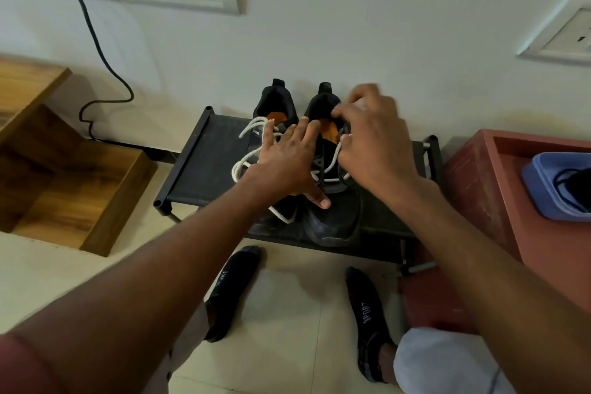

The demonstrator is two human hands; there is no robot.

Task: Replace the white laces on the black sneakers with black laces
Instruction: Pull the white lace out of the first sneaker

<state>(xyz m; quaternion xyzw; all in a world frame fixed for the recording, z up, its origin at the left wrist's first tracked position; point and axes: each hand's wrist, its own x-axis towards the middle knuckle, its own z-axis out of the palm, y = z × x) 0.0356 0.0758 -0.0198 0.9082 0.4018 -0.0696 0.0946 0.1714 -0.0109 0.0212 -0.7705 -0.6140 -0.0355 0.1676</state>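
**White laces still in; both hands over the right-hand sneaker**

The two black sneakers sit side by side on a low black shoe rack against the wall, heels toward the wall and toes toward you, so each shoe's long axis runs straight away from you. The white laces are still threaded but loosened, with loops spilling off to the left over the rack.

Your left hand lies spread, fingers straight, pressing down across the tongues where the two shoes meet, thumb resting on the toe of the right-hand shoe. Your right hand hovers over that shoe's collar with fingers curled; a strand of white lace runs up to its fingertips, and it looks like a pinch, though motion blur makes this uncertain. The right hand is the nearer one to the top eyelets, so the pull most likely goes up and back toward you along the shoe's axis.

The black laces appear to lie in a blue tray on the red cabinet well off to your right.

Readable writing: "SPORT" on each of your dark socks. A small label on the left shoe's tongue is too small to read.
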